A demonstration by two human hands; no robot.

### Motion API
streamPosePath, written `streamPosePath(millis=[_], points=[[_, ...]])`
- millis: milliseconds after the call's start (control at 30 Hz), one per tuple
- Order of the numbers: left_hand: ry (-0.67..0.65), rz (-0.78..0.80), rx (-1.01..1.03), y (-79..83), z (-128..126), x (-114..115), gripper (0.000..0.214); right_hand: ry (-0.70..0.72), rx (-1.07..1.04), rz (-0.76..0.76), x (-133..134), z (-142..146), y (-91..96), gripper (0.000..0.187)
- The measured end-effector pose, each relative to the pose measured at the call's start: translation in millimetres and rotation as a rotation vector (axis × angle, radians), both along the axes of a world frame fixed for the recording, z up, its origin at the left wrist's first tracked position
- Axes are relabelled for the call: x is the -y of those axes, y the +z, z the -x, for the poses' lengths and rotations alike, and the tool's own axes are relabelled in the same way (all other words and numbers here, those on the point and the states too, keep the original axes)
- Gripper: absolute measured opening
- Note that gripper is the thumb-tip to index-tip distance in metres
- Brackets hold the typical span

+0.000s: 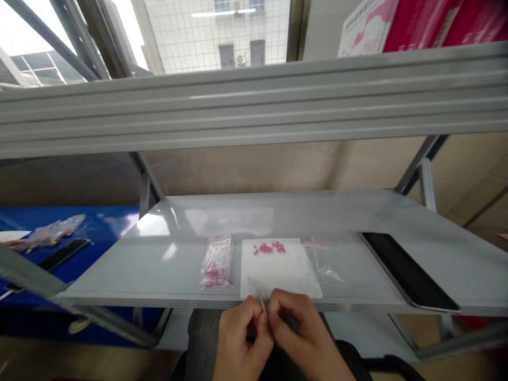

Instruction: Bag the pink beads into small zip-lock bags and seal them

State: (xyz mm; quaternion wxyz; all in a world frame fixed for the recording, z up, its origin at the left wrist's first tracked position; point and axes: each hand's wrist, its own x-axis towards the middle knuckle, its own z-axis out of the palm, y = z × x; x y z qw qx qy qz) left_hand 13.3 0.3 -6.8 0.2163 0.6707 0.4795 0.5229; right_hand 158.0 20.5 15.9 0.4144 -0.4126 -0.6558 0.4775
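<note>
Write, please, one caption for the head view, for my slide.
Left hand and right hand pinch a thin item before a white sheet bearing pink pieces, bagged pieces alongside.

Crinkled glossy plastic packets (pixel 217 262), matt papery sheet (pixel 278 272), smooth shiny tabletop (pixel 143 264), glassy tablet screen (pixel 410 272), ridged metal-looking beam (pixel 254 114).

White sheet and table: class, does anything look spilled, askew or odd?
Nothing looks spilled; the pink pieces sit grouped on the white sheet. Mildly odd: the near end of the dark tablet lies at the front edge of the table.
</note>
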Motion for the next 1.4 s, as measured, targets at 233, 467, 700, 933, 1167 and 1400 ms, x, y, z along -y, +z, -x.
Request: streamPosePath(millis=[233, 467, 700, 933, 1167, 1400], points=[[-0.011, -0.121, -0.200, 5.8, 4, -1, 0.029, -0.033, 0.110, -0.218, 3, 0, 5.4, 0.027], [0.074, -0.237, -0.276, 5.1, 5, -1, 0.032, -0.045, 0.139, -0.296, 4, 1, 10.0, 0.026], [0.087, -0.284, -0.306, 2.5, 5, -2, 0.031, -0.078, 0.122, -0.331, 5, 4, 10.0, 0.026], [0.151, -0.352, -0.261, 7.2, 1, -4, 0.032, -0.104, 0.077, -0.369, 5, 9, 6.2, 0.023], [0.187, -0.339, -0.226, 4.3, -1, -6, 0.031, -0.162, 0.086, -0.341, 5, 13, 4.8, 0.025], [0.197, -0.319, -0.211, 0.1, -3, -6, 0.032, -0.205, 0.098, -0.331, 5, 16, 3.2, 0.026]])
